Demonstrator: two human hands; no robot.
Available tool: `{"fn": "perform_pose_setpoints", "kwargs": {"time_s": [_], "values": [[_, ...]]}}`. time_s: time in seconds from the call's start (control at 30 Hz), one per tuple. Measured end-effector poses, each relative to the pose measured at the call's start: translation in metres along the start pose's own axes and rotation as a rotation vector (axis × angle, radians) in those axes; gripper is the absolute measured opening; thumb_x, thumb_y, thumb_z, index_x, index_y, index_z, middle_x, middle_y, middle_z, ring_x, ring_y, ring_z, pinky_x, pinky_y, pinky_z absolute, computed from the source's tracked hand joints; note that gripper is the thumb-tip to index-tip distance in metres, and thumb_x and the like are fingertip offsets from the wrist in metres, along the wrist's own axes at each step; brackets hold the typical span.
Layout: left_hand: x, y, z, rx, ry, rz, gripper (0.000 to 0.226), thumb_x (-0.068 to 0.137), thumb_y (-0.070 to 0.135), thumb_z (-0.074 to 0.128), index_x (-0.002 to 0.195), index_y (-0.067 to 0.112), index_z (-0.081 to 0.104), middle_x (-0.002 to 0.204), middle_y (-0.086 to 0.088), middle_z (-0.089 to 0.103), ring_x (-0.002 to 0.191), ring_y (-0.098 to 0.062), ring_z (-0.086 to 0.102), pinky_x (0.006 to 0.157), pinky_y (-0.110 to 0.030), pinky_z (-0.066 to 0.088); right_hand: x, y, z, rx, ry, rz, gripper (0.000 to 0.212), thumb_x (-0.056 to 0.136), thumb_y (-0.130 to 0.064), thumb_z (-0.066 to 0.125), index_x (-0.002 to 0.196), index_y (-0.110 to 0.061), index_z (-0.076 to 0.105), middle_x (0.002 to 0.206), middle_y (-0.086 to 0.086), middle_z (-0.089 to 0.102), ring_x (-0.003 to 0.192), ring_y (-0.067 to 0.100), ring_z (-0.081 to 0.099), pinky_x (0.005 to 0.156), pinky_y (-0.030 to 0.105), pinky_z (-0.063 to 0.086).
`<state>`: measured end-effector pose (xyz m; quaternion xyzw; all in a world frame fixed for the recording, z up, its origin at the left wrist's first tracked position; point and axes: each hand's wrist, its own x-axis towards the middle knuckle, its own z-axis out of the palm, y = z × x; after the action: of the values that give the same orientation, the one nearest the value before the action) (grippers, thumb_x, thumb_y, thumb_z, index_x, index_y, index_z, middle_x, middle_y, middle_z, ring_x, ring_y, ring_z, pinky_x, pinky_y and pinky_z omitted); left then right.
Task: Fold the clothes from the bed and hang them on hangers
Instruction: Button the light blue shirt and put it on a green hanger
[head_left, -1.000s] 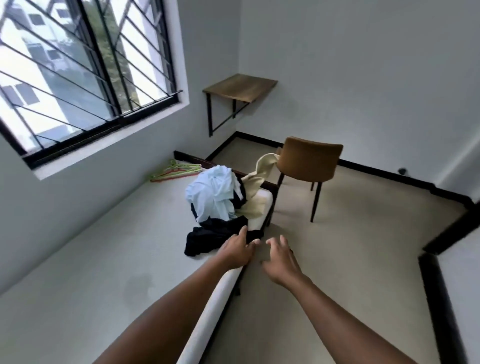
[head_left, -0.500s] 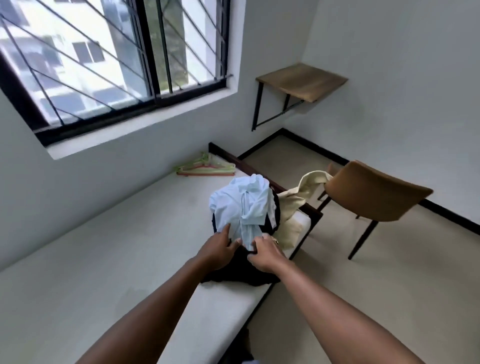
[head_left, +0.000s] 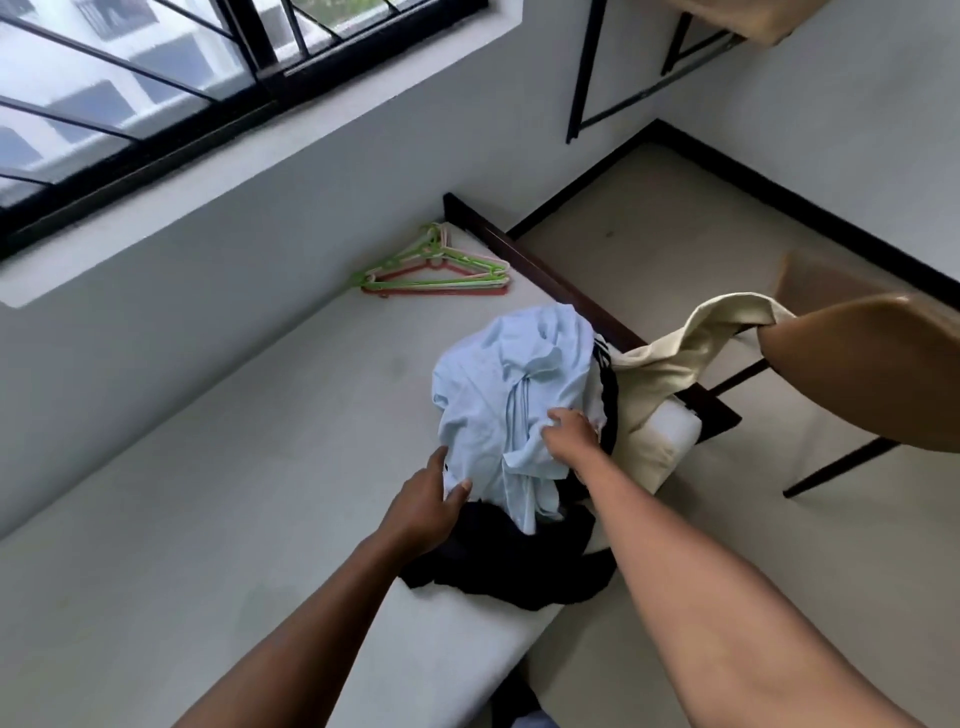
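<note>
The clothes lie heaped at the far right corner of the pale bed (head_left: 208, 493), the light blue shirt (head_left: 498, 384) on top of a black garment (head_left: 514, 566), so it is probably taken first; a cream garment (head_left: 665, 364) trails right onto the brown chair (head_left: 872, 374). The right hand (head_left: 571, 434) grips the shirt's middle with curled fingers, and the left hand (head_left: 426, 512) touches its near edge, pinching or not I cannot tell. Plastic hangers (head_left: 441, 275) wait at the bed's far end, under a barred window (head_left: 156, 78).

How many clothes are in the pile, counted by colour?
Light blue garment: 1
Black garment: 1 that I can tell apart
Cream garment: 1
Total: 3
</note>
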<state>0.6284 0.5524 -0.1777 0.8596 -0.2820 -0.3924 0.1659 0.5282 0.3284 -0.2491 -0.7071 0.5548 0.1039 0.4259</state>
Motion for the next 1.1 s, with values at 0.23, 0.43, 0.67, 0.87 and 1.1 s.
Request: {"fn": "perform_pose_setpoints", "kwargs": {"time_s": [0.23, 0.43, 0.67, 0.87, 1.1], "values": [[0.005, 0.024, -0.026, 0.010, 0.017, -0.007, 0.074, 0.105, 0.046, 0.051, 0.165, 0.022, 0.015, 0.148, -0.014, 0.055, 0.130, -0.029, 0.057, 0.104, -0.037, 0.046, -0.023, -0.038, -0.016, 0.507, 0.400, -0.109, 0.017, 0.084, 0.000, 0.074, 0.098, -0.007, 0.080, 0.102, 0.012, 0.079, 0.098, 0.025, 0.072, 0.086, 0.027, 0.051], [-0.002, 0.041, -0.068, -0.108, 0.143, 0.018, 0.091, 0.095, 0.049, 0.068, 0.165, 0.027, 0.013, 0.144, -0.014, 0.058, 0.124, -0.028, 0.063, 0.098, -0.040, 0.054, -0.082, -0.133, -0.037, 0.734, 0.261, -0.484, 0.009, 0.078, -0.003, 0.081, 0.080, -0.012, 0.078, 0.079, 0.004, 0.077, 0.075, 0.019, 0.071, 0.075, 0.031, 0.058], [-0.032, 0.066, -0.120, -0.210, 0.552, 0.047, 0.037, 0.079, 0.038, 0.066, 0.102, 0.009, 0.060, 0.097, -0.012, 0.065, 0.091, -0.036, 0.065, 0.061, -0.032, 0.037, -0.192, -0.229, -0.047, 0.930, -0.224, -0.867, 0.039, 0.091, 0.019, 0.062, 0.075, -0.017, 0.062, 0.074, -0.004, 0.064, 0.068, 0.000, 0.060, 0.074, 0.014, 0.050], [-0.072, 0.032, -0.170, -0.692, 0.730, -0.154, 0.015, 0.085, 0.025, 0.056, 0.078, 0.016, 0.065, 0.088, -0.015, 0.073, 0.077, -0.030, 0.065, 0.070, -0.044, 0.054, -0.215, -0.206, -0.032, 0.934, -0.197, -0.766, 0.025, 0.087, 0.000, 0.064, 0.098, -0.020, 0.073, 0.093, -0.003, 0.075, 0.087, 0.009, 0.070, 0.078, 0.022, 0.055], [-0.164, -0.036, -0.206, -0.957, 0.470, 0.046, 0.016, 0.100, 0.009, 0.061, 0.085, 0.014, 0.063, 0.072, -0.005, 0.060, 0.054, -0.012, 0.059, 0.051, -0.021, 0.047, -0.231, -0.127, 0.036, 0.136, -0.013, -0.622, 0.093, 0.071, -0.021, 0.074, 0.157, -0.013, 0.041, 0.156, 0.009, 0.048, 0.146, 0.027, 0.045, 0.117, 0.043, 0.042]]}}
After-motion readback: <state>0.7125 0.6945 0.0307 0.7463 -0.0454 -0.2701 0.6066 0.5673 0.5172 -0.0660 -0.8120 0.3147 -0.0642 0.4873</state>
